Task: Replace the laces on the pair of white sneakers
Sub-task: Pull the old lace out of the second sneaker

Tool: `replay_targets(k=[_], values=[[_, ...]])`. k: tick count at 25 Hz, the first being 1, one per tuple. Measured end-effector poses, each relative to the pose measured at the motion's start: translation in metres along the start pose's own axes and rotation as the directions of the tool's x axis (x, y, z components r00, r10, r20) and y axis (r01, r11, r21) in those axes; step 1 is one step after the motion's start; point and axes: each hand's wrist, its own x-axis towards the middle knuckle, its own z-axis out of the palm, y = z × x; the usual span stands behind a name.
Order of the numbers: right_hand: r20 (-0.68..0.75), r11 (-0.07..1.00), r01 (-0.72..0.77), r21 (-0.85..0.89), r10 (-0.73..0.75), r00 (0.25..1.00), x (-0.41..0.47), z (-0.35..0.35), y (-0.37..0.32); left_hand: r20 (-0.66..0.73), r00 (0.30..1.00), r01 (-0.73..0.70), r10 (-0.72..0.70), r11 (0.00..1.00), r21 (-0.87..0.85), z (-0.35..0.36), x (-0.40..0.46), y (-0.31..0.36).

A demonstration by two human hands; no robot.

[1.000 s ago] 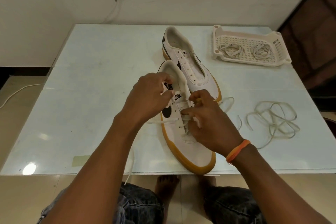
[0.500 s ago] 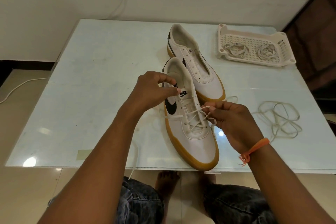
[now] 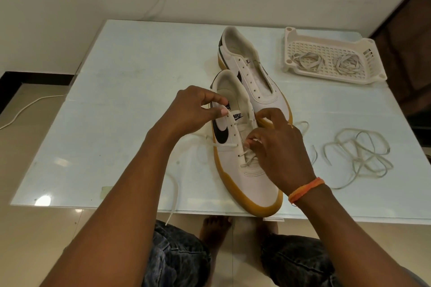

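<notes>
At the left of the frame, one free end of the lace (image 3: 175,191) hangs over the front edge of the table (image 3: 130,105). A little left of the centre, the left hand (image 3: 194,109) is curled and pinches the lace between thumb and forefinger, just over the collar of the near sneaker (image 3: 242,147). This sneaker lies in the centre, with its toe at the front edge of the table; only its lower eyelets are laced. Just right of the centre, the right hand (image 3: 277,147) lies over the laced part, its fingers are bent and its fingertips pinch a strand of the same lace. On this wrist is an orange band (image 3: 305,190). Behind, higher in the frame, the far sneaker (image 3: 254,77) lies without a lace and touches the near one. At the right, a loose lace (image 3: 359,158) lies tangled on the table. At the upper right, a white basket (image 3: 370,46) holds two coiled laces (image 3: 307,60).
</notes>
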Motion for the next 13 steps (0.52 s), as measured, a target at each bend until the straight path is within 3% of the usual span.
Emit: replay_targets(k=[3, 5, 6, 7, 8, 9, 10, 12, 13], values=[[-0.131, 0.995, 0.024, 0.098, -0.011, 0.991, -0.002, -0.010, 0.006, -0.005, 1.000, 0.011, -0.011, 0.999, -0.030, 0.000, -0.001, -0.001], [-0.116, 0.923, -0.189, 0.334, 0.239, 0.964, -0.007, -0.012, 0.015, -0.003, 1.000, 0.020, -0.020, 0.997, -0.068, 0.000, -0.001, -0.001], [-0.044, 0.774, -0.337, 0.536, 0.424, 0.905, -0.008, -0.015, 0.021, -0.006, 1.000, 0.019, -0.019, 0.998, -0.066, 0.001, -0.001, -0.001], [0.079, 0.531, -0.431, 0.730, 0.561, 0.824, -0.010, -0.017, 0.026, -0.015, 1.000, 0.013, -0.014, 0.999, -0.049, 0.002, -0.001, 0.000], [0.179, 0.327, -0.462, 0.824, 0.623, 0.762, -0.011, -0.019, 0.031, -0.029, 1.000, 0.007, -0.008, 1.000, -0.031, 0.003, -0.001, 0.001], [0.229, 0.245, -0.477, 0.844, 0.639, 0.734, -0.011, -0.020, 0.034, -0.043, 0.999, 0.004, -0.005, 1.000, -0.024, 0.004, -0.001, 0.002], [0.219, 0.296, -0.494, 0.817, 0.634, 0.741, -0.010, -0.020, 0.033, -0.055, 0.998, 0.007, -0.008, 0.999, -0.031, 0.006, -0.002, 0.004], [0.045, 0.646, -0.440, 0.624, 0.532, 0.846, -0.007, -0.019, 0.028, -0.067, 0.998, 0.007, -0.010, 0.999, -0.038, 0.008, -0.003, 0.005], [-0.028, 0.815, -0.339, 0.469, 0.398, 0.917, -0.006, -0.020, 0.024, -0.072, 0.997, 0.003, -0.005, 1.000, -0.021, 0.010, -0.003, 0.006]])
